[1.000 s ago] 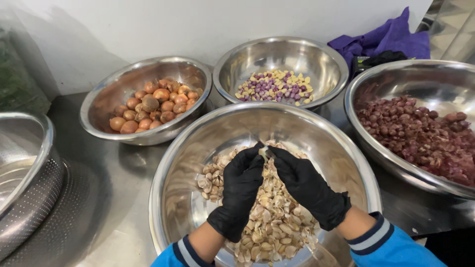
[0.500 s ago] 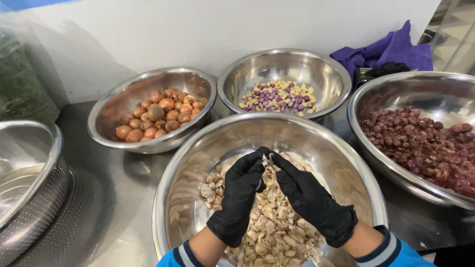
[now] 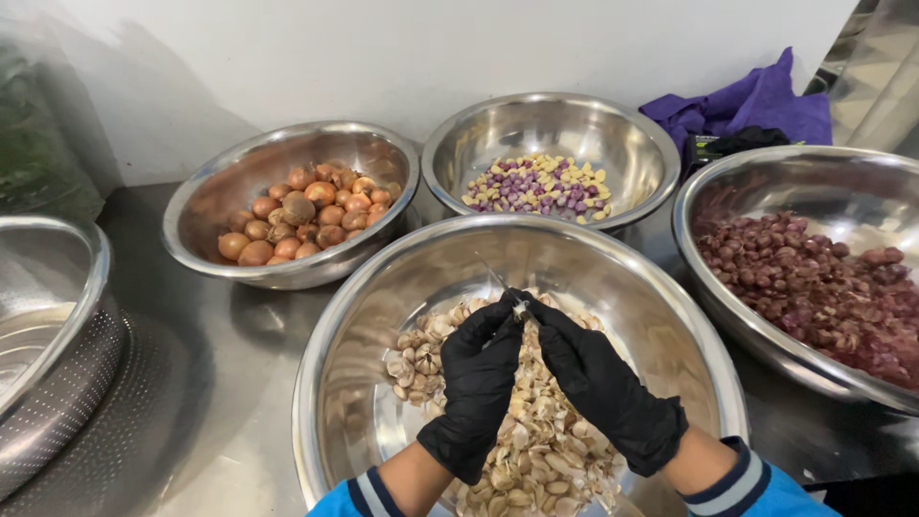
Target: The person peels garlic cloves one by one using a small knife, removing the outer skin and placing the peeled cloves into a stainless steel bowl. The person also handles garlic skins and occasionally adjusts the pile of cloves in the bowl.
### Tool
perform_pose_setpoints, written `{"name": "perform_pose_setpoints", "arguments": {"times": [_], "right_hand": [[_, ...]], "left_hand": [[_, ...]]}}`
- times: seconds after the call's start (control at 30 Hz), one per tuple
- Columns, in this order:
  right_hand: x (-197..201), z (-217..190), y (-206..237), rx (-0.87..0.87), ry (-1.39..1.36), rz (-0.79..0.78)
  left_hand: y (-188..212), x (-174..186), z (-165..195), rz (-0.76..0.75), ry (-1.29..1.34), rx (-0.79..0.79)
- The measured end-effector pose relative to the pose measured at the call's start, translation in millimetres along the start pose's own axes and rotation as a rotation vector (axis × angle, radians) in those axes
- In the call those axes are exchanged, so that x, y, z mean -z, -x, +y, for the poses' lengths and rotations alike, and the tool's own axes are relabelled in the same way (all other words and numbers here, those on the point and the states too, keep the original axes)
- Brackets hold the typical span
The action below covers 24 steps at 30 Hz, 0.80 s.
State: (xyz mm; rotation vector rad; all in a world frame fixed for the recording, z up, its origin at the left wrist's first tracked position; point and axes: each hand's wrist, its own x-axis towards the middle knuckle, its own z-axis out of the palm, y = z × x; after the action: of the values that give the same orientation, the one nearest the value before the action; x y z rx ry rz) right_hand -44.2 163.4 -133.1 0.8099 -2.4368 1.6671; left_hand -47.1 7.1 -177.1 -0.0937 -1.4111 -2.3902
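Since the earlier frames my view has drifted a little, so the bowls sit slightly lower and further right, while my two gloved hands have stayed together over the same spot. My left hand (image 3: 479,388) and right hand (image 3: 601,393), both in black gloves, meet fingertip to fingertip above the near bowl (image 3: 335,383), a wide steel one. Between the fingertips they pinch a small pale garlic clove (image 3: 520,308); I see a thin blade (image 3: 493,276) poking up and to the left from that pinch, but I cannot tell which hand grips it. Under the hands lies a heap of garlic cloves and skins (image 3: 536,450), filling the right and near part of that bowl.

Far left of it stands a steel bowl of brown shallots (image 3: 304,213), their skins on. Far and centre, just beside it, is a steel bowl of peeled pieces (image 3: 541,182), purple and yellow mixed. On the right, a large steel bowl holds dark red skins (image 3: 814,278). A purple cloth (image 3: 747,103) lies bunched at the far right against the wall. At the left edge a perforated steel colander (image 3: 48,383) sits on the steel counter (image 3: 220,383), well apart from my hands.
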Motion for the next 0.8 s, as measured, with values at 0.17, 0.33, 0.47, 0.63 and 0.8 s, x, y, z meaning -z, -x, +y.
{"name": "perform_pose_setpoints", "arguments": {"times": [0.17, 0.33, 0.47, 0.63, 0.8], "right_hand": [[-4, 5, 0, 0.438, 0.037, 0.133], [4, 5, 3, -0.252, -0.498, -0.003], [7, 8, 2, -0.218, -0.513, 0.010], [2, 23, -3, 0.117, -0.232, 0.103], [-4, 35, 0, 0.210, -0.033, 0.148]], "left_hand": [[7, -5, 16, -0.012, 0.044, 0.136], [4, -12, 55, -0.160, 0.086, 0.415], [5, -21, 72, -0.166, -0.002, 0.456], [5, -21, 60, -0.116, -0.147, 0.371], [-3, -13, 37, -0.142, -0.210, 0.069]]}}
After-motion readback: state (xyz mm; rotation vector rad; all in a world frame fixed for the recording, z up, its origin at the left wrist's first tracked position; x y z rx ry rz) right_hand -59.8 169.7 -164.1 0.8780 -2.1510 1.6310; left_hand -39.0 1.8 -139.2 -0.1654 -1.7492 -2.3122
